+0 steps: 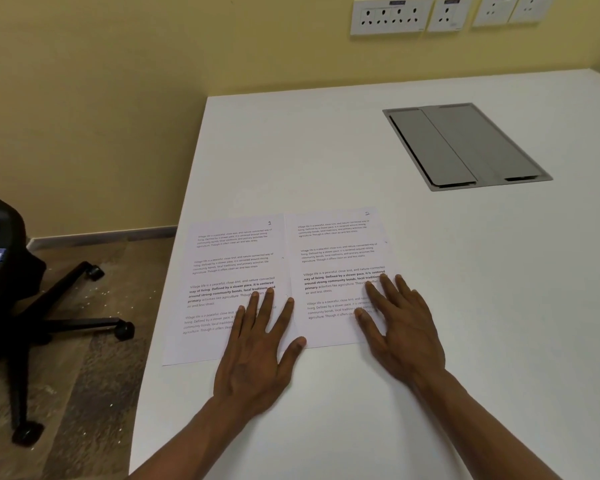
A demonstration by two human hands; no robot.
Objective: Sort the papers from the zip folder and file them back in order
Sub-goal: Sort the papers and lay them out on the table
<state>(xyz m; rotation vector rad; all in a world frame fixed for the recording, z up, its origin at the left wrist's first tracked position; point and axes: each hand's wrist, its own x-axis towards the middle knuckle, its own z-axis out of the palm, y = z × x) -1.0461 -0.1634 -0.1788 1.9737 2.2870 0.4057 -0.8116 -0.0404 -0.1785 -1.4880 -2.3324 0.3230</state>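
While page 1 (232, 271) lies just left of page 2 (336, 268), long axes running away; left hand (257, 355) flat on 1; right hand (406, 334) flat on 2; both grips spread, clamping nothing.

An office: a white desk (361, 150) with a grey cable hatch (465, 147) set in its far right part, wall sockets (392, 16) above, and a black swivel chair (32, 306) on castors.

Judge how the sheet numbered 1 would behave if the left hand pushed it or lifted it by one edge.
The sheet numbered 1 is a single thin page lying flat, so it would likely droop if lifted by an edge. On the smooth white table it would probably slide easily under the left hand, whose straight fingers rest on it. Its left part overhangs the table edge, so a leftward push might tip it off.
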